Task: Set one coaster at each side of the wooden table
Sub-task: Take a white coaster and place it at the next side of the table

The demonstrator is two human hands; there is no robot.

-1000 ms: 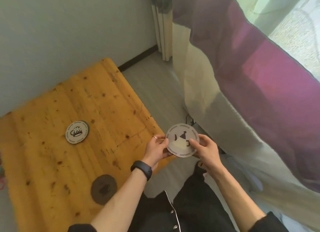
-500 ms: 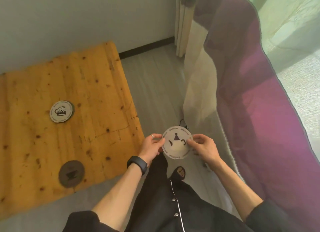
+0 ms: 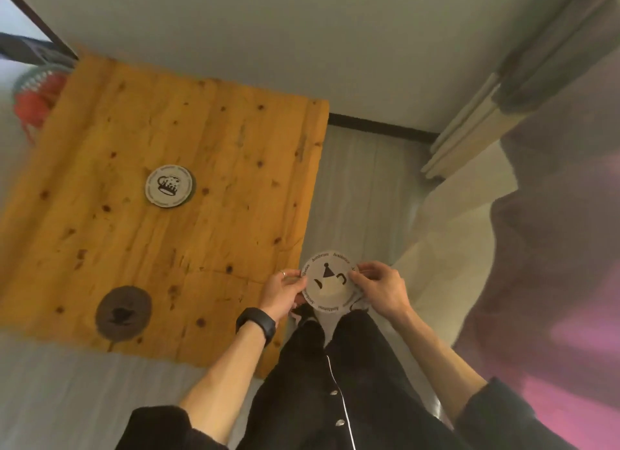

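Coaster (image 3: 330,282) still off-table, view swung.

A single head-worn view looks steeply down from standing height, close over both forearms; the worktop (image 3: 174,214) spreads toward ten o'clock, curtains (image 3: 536,214) toward two o'clock.

Coaster (image 3: 330,282) rim: partly hidden under both hands' fingers.
Counter (image 3: 235,147) left edge: cut off by frame.

The worktop (image 3: 174,248) is knotty, orange-toned wood with a matt, grainy finish. The white coaster (image 3: 170,185) looks like smooth printed card; the dark coaster (image 3: 123,312) looks matt.
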